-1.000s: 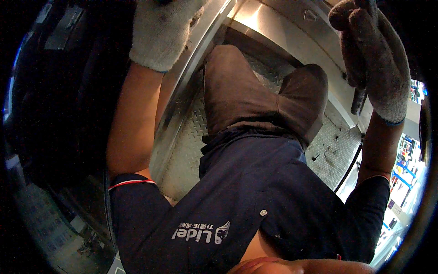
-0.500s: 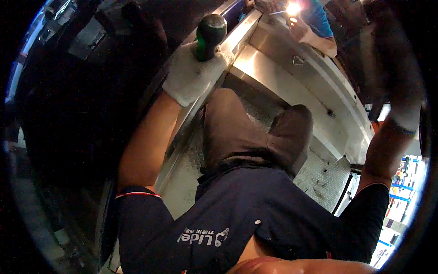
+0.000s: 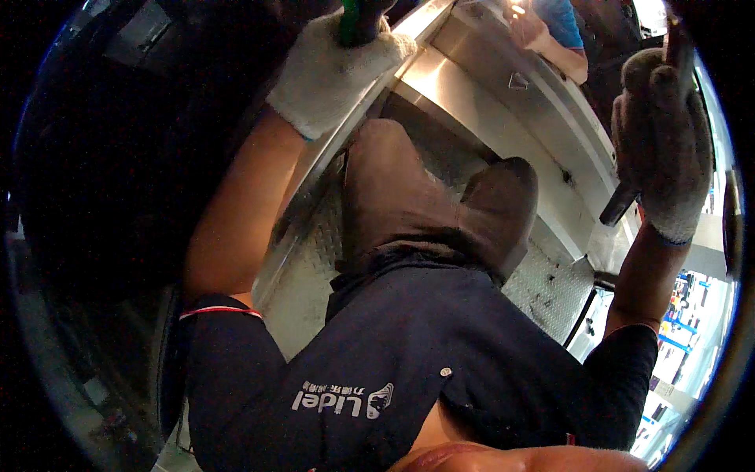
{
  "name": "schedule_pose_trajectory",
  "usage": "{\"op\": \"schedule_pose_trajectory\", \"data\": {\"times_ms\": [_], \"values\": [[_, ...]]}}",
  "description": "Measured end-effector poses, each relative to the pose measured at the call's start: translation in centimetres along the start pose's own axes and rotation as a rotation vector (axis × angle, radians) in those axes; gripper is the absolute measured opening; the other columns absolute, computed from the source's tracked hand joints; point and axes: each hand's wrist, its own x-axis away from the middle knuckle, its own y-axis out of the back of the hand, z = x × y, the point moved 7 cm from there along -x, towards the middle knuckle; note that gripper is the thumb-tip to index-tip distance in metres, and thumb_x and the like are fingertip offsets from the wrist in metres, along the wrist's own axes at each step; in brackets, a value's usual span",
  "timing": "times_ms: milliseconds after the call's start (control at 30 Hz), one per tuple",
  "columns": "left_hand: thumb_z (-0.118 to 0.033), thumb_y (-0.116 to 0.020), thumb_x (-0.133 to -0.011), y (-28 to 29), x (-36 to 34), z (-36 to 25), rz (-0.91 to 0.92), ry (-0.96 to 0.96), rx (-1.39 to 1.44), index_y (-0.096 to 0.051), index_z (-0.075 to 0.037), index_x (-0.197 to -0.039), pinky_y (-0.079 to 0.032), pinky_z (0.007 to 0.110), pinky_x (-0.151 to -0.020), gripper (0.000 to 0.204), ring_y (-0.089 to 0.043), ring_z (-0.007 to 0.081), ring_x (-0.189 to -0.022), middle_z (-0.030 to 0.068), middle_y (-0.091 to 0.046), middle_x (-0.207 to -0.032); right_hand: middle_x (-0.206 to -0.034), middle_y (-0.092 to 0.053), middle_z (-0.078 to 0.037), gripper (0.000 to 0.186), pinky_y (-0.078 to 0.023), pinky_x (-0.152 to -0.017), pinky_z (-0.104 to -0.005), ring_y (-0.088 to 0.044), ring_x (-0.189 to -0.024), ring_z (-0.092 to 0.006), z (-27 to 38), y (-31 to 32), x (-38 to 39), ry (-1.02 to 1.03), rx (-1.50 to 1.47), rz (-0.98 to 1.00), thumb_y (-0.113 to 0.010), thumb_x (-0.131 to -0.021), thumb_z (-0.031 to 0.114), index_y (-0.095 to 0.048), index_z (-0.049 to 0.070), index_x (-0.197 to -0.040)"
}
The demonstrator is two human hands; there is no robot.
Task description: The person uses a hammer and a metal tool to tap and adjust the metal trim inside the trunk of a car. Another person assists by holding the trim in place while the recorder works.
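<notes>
The rounded green-and-black handle (image 3: 358, 22) stands at the top edge of my view, rising from my left hand (image 3: 324, 82) in its off-white knitted glove; that grip looks closed around it, though most of the fingers are turned away from me and the handle's upper end is cut off. I'd keep that wrist straight and hold firmly without squeezing, since a smooth handle could roll inside the knit. Out to the right, my right hand (image 3: 664, 145), in a grey-looking knitted glove, has its fingers wrapped round a dark cylindrical bar (image 3: 620, 206), whose lower end pokes out below the palm. I'd leave that end free of my forearm and settle the bar deep in the palm. The left glove overlaps the long silver metal edge (image 3: 295, 193); I cannot tell whether they touch, so I'd mind pinched knuckles there. Below, my legs in brown cloth trousers (image 3: 401, 181) sit between the hands, best kept still for balance. Beyond the metal, a co-worker's bare hand (image 3: 530, 31) is near, calling for short, controlled movements.
</notes>
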Motion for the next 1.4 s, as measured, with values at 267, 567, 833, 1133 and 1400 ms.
{"op": "schedule_pose_trajectory", "data": {"times_ms": [267,567,833,1133,1400], "values": [[-0.024,-0.073,-0.097,0.1,0.7,-3.1,-0.015,-0.008,-0.095,-0.059,-0.010,-0.078,-0.043,0.032,-0.064,0.028,-0.050,0.0096,-0.066,-0.0033,-0.054,-0.069,-0.081,-0.064,0.004,0.036,-0.032,-0.050,-0.0181,-0.049,-0.057,0.0001,-2.1,-3.1,2.1,-0.141,-0.064,0.015,-0.067,-0.106,0.036,-0.068,0.004,-0.121],[-0.023,-0.072,-0.097,0.0,0.7,-3.8,-0.034,-0.032,-0.199,-0.061,-0.006,-0.079,-0.047,0.033,-0.068,0.027,-0.054,0.0100,-0.070,-0.0002,-0.056,-0.072,-0.085,-0.067,0.003,0.039,-0.035,-0.049,-0.0185,-0.051,-0.056,-0.0011,-4.4,-2.8,1.8,-0.150,-0.115,-0.071,-0.068,-0.105,0.037,-0.068,0.003,-0.125],[-0.028,-0.075,-0.092,0.5,1.0,-0.7,-0.124,0.029,-0.134,-0.057,-0.015,-0.068,-0.033,0.026,-0.054,0.033,-0.041,0.0052,-0.055,-0.0074,-0.048,-0.060,-0.070,-0.059,0.003,0.046,-0.031,-0.044,-0.0206,-0.046,-0.048,-0.0025,-2.9,-5.0,0.0,-0.111,-0.074,0.136,-0.059,-0.108,0.045,-0.063,0.003,-0.127],[-0.031,-0.077,-0.091,-0.1,0.5,0.2,-0.122,0.139,-0.140,-0.055,-0.016,-0.068,-0.035,0.027,-0.056,0.035,-0.044,0.0053,-0.058,-0.0079,-0.048,-0.063,-0.073,-0.057,0.005,0.038,-0.031,-0.044,-0.0191,-0.044,-0.049,-0.0003,-2.0,-8.3,-0.8,-0.067,-0.139,0.237,-0.061,-0.107,0.037,-0.062,0.002,-0.124],[-0.030,-0.077,-0.091,-0.3,0.8,1.1,-0.135,0.093,-0.134,-0.059,-0.015,-0.073,-0.038,0.028,-0.055,0.030,-0.046,0.0059,-0.056,-0.0084,-0.049,-0.062,-0.093,-0.066,-0.001,0.038,-0.049,-0.064,-0.0245,-0.063,-0.075,-0.0093,-2.6,-6.5,-2.4,0.129,0.306,0.363,-0.066,-0.106,0.034,-0.062,0.004,-0.129]]}}
